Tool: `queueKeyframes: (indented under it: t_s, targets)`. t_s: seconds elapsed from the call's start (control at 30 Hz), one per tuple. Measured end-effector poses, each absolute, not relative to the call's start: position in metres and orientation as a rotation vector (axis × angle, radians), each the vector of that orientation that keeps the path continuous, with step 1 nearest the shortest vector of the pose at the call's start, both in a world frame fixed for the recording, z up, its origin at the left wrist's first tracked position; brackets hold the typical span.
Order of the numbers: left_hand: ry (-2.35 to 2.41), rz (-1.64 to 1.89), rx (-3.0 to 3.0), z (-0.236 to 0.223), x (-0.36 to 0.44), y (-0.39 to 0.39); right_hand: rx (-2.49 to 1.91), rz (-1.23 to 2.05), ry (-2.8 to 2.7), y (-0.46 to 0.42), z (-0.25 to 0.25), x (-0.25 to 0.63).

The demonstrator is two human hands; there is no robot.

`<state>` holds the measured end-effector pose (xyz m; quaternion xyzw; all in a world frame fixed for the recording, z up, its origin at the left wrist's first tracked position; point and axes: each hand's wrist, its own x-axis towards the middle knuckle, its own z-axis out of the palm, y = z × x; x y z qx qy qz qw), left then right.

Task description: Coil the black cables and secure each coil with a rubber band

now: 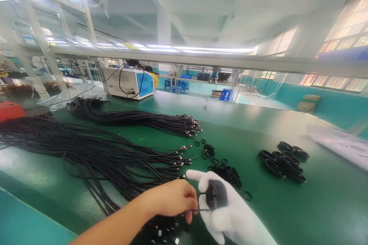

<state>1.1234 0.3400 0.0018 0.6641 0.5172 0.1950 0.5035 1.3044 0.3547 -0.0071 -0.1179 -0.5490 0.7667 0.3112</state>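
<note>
Read clock directions from the fingertips of the bare left hand [180, 199], with twelve pointing straight away across the green bench top [244, 130]. Found a wound black cable coil [220, 195] at two o'clock, close by, seated in the white-gloved right hand [232, 208]. Observed right fingers wrapped round the near side of the windings, with index extended toward ten o'clock, clear of the coil. Recorded left fingers curled, apparently pinching a thin cable strand [204, 209] between thumb and forefinger.

Traced the strand across the short gap between both hands, roughly on a nine-to-three line. Judged the windings to lie more nearly on a twelve-to-six line, so crosswise to the strand; slightly blurred at this point. Rated the right hand as nearer to the coil, being in full contact; found left fingertips just beside, joined by the strand only.

Noted a heap of small black rings [228, 177] just beyond the coil, between twelve and one from it, plus a single loose ring [247, 196] at its three o'clock. Logged a group of black coils [283, 160] farther out at two o'clock from the left fingertips. Sighted a near cable bundle [115, 157] at ten and a far cable bundle [138, 120] at eleven, both with metal-tipped ends toward three. Unable to confirm connector type.
</note>
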Motion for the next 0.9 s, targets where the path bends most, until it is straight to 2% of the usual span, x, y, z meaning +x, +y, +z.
queueKeyframes:
  t_s: [0.1,0.2,0.37,0.57,0.63,0.7,0.77,0.83,0.9]
  targets:
    - [1.1,0.797,1.29,0.01,1.125,0.332,-0.058,2.137,-1.221,0.361,-0.017,1.309]
    - [1.044,1.14,1.067,0.019,1.132,0.328,-0.018,2.146,-1.247,0.363,-0.02,1.307]
    - [1.042,1.228,0.982,0.017,1.155,0.329,0.007,2.143,-1.285,0.362,-0.018,1.301]
    - [1.132,1.246,1.055,0.013,1.159,0.336,-0.147,2.048,-1.329,0.364,-0.019,1.302]
    - [1.311,1.282,1.201,0.017,1.155,0.334,-0.421,1.945,-1.398,0.364,-0.017,1.3]
    - [1.572,1.274,1.416,0.022,1.154,0.331,-0.856,1.657,-1.546,0.363,-0.015,1.296]
    - [1.807,1.146,1.656,0.025,1.158,0.327,-1.185,1.291,-1.65,0.362,-0.015,1.29]
    - [1.966,0.897,1.846,0.025,1.163,0.326,-1.259,1.101,-1.674,0.361,-0.017,1.286]
    - [2.012,0.718,1.94,0.021,1.165,0.327,-1.132,1.276,-1.693,0.36,-0.017,1.287]
